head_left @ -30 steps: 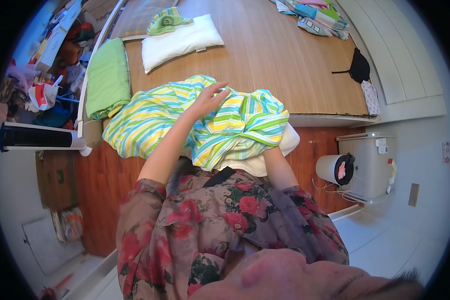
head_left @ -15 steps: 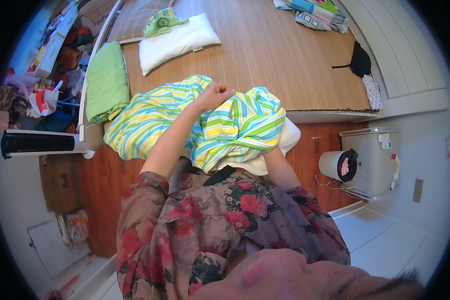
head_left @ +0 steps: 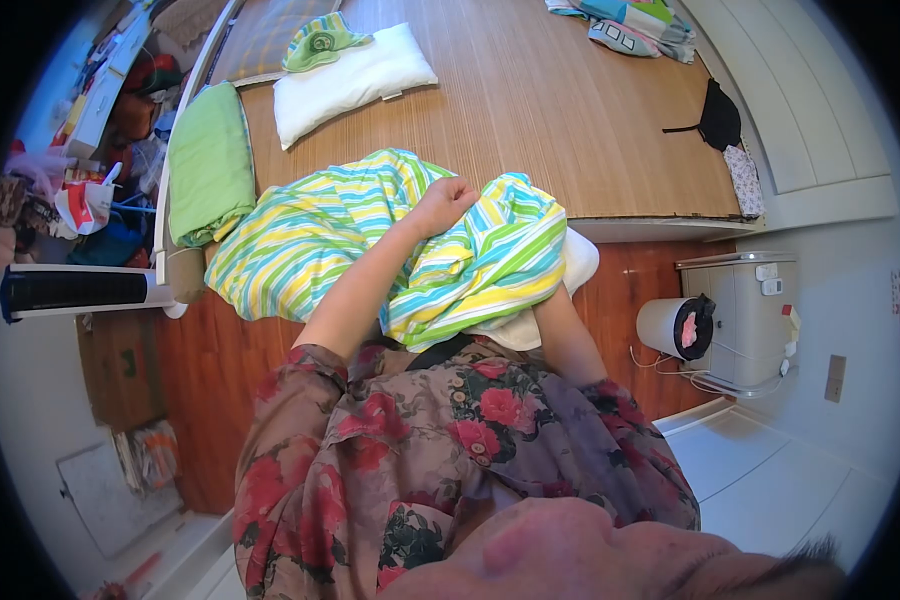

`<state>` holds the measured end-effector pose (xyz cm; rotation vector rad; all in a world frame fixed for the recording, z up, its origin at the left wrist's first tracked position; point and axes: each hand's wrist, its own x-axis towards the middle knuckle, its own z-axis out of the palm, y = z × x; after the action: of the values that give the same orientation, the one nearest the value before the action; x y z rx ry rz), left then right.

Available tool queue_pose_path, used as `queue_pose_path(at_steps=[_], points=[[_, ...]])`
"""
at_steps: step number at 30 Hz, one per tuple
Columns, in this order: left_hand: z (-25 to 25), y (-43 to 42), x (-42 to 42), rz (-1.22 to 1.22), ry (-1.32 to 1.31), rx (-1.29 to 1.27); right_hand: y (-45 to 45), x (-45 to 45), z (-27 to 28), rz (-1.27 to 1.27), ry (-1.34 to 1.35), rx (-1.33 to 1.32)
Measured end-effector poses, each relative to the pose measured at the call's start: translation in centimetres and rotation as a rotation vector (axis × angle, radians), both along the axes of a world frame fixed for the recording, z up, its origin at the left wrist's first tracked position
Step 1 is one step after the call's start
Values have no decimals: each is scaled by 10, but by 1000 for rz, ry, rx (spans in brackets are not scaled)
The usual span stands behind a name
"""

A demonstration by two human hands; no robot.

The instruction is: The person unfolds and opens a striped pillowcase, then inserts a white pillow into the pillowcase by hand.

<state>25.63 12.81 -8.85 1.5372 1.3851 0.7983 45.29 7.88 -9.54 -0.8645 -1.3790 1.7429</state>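
Note:
A large cloth (head_left: 300, 235) with green, yellow, blue and white stripes lies crumpled over the near edge of the bed and my lap. My left hand (head_left: 444, 206) rests at its middle with the fingers closed, seemingly pinching a fold of it. My right forearm (head_left: 570, 340) goes in under the bunched right side of the striped cloth, so the right hand and its fingers are hidden. White padded material (head_left: 579, 264) sticks out from beneath the cloth at the right.
On the bed (head_left: 530, 110) lie a white pillow (head_left: 355, 85), a green striped hat (head_left: 320, 42), a folded green blanket (head_left: 210, 160) and a black mask (head_left: 718, 118). A trash bin (head_left: 660, 328) stands at the right, a tower fan (head_left: 80, 290) at the left.
My left hand has moved slightly right and down over the striped cloth, whose folds have shifted around it. The right hand stays hidden under the cloth.

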Motion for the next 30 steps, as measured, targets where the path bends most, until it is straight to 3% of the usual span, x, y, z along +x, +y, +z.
queue_pose_path(at_steps=[4,8,11,20,21,23,26,30], points=[[6,0,10,55,63,121,0,-2,3,8,21,-17],[-12,-1,11,10,151,72,0,-2,5,12,39,-38],[-18,-22,5,-159,-82,57,-1,0,6,10,57,-56],[-22,-46,-3,319,-990,-599,-1,6,12,12,102,-93],[-23,-47,-7,316,-990,-599,-1,7,13,10,107,-97],[-25,-49,-16,363,-281,-55,-2,8,14,10,115,-105],[5,-52,-19,471,-215,178,-2,6,15,22,131,-119],[49,-64,-13,409,-319,235,-1,4,17,36,149,-139]])
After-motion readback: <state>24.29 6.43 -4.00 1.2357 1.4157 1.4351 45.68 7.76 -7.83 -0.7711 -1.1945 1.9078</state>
